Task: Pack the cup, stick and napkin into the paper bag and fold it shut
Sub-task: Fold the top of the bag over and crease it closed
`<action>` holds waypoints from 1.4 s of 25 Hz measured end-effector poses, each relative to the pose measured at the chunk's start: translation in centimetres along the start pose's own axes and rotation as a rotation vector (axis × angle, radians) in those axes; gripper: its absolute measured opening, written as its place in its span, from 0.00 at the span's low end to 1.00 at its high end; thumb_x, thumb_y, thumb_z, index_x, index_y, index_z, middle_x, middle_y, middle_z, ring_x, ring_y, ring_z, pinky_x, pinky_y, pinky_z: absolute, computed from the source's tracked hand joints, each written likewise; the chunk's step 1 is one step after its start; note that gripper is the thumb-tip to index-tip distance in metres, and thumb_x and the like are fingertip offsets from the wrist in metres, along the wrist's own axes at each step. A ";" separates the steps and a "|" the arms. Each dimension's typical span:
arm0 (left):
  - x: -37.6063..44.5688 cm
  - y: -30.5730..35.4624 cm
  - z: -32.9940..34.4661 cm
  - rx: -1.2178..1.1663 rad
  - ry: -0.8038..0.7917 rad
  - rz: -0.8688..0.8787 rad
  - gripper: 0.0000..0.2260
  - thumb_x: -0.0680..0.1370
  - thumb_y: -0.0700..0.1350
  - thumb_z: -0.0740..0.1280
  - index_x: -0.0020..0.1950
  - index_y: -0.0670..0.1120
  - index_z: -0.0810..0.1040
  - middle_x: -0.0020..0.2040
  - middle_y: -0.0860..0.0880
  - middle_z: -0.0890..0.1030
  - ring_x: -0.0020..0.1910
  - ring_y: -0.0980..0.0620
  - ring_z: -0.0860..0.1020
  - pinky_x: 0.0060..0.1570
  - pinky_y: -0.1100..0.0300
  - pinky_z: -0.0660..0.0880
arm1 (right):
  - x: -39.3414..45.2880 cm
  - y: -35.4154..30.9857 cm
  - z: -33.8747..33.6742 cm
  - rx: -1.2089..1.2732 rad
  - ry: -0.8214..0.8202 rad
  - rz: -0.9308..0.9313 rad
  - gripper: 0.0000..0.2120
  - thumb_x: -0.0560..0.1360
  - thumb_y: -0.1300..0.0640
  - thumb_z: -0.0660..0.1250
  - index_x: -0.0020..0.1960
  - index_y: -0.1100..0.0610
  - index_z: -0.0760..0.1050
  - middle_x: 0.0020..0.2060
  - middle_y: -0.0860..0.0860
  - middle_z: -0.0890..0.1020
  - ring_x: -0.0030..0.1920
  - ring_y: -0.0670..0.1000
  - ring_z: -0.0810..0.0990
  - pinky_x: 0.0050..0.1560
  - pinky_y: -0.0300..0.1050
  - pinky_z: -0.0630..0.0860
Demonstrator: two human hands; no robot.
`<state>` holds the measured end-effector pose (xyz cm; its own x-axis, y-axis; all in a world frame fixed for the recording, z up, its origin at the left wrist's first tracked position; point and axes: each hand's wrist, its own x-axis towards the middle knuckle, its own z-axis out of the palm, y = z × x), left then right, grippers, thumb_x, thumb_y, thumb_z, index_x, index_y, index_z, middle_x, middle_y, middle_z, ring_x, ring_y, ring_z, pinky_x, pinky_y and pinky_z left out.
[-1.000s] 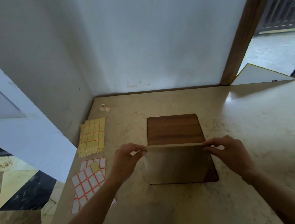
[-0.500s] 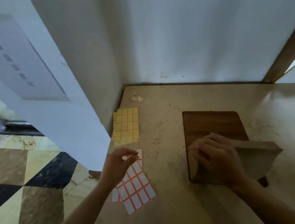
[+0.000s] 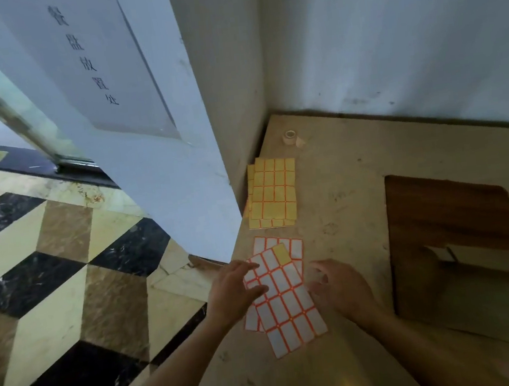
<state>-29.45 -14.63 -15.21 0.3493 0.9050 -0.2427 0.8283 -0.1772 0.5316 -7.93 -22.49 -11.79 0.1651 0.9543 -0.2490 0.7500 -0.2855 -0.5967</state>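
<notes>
- We have let go of the bag (image 3: 492, 289): a second ago both hands pinched its folded top edge, and now it lies alone on the board (image 3: 445, 212) toward the right edge of the surface (image 3: 341, 183), top folded over.
- The cup, stick and napkin are not visible; we judge they are inside the bag, though we cannot see into it.
- Our left hand (image 3: 235, 290) has moved to the white labels (image 3: 286, 300) at the left edge, fingers straight and resting on the sheet's left side, gripping nothing.
- Our right hand (image 3: 340, 287), which half a second ago pressed the bag's fold, now hovers just beside the sheet's right edge, fingers loosely spread, holding nothing.
- One yellow label (image 3: 281, 254) sits on the white sheet near its far corner; the yellow sheets (image 3: 273, 190) and tape (image 3: 290, 137) lie farther along the left edge toward the far corner.
- This suggests packing and folding are done, and we likely want a label to seal the fold.
- Unheld, the fold may spring open.
</notes>
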 end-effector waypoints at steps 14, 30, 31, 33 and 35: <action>4.0 -1.5 3.0 0.255 -0.113 0.045 0.46 0.67 0.63 0.72 0.76 0.58 0.47 0.70 0.49 0.62 0.69 0.46 0.60 0.67 0.45 0.60 | 2.7 -0.8 6.3 0.159 0.058 0.288 0.17 0.75 0.49 0.65 0.63 0.45 0.71 0.56 0.43 0.74 0.50 0.42 0.72 0.47 0.36 0.69; 2.4 0.7 1.1 0.141 -0.017 0.260 0.31 0.71 0.64 0.67 0.70 0.62 0.61 0.69 0.55 0.69 0.68 0.49 0.64 0.66 0.48 0.61 | 2.4 -2.7 1.9 0.737 -0.161 0.374 0.07 0.77 0.54 0.66 0.54 0.52 0.79 0.45 0.47 0.84 0.42 0.47 0.84 0.37 0.37 0.80; 2.0 1.4 0.6 0.112 0.037 0.323 0.25 0.72 0.65 0.65 0.67 0.61 0.65 0.66 0.56 0.71 0.66 0.50 0.67 0.65 0.49 0.63 | 1.9 -2.8 0.9 0.741 -0.157 0.350 0.06 0.76 0.53 0.67 0.52 0.51 0.79 0.44 0.46 0.85 0.40 0.47 0.84 0.34 0.35 0.79; 1.2 3.0 -0.6 0.028 0.149 0.422 0.16 0.75 0.64 0.62 0.59 0.61 0.71 0.59 0.58 0.75 0.60 0.55 0.70 0.60 0.52 0.67 | 0.9 -3.0 -1.1 0.716 -0.107 0.303 0.03 0.75 0.53 0.68 0.48 0.48 0.79 0.42 0.45 0.85 0.39 0.45 0.84 0.32 0.34 0.77; 0.3 5.0 -1.7 -0.047 0.215 0.480 0.12 0.76 0.63 0.63 0.54 0.60 0.74 0.55 0.60 0.77 0.56 0.58 0.71 0.56 0.53 0.68 | -0.3 -3.2 -3.3 0.706 -0.047 0.258 0.01 0.74 0.53 0.70 0.46 0.48 0.79 0.41 0.45 0.85 0.40 0.47 0.84 0.34 0.35 0.77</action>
<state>-25.96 -14.60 -11.29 0.5826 0.7862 0.2061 0.5753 -0.5781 0.5786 -8.28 -21.59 -7.24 0.2409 0.8491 -0.4700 0.0998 -0.5034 -0.8583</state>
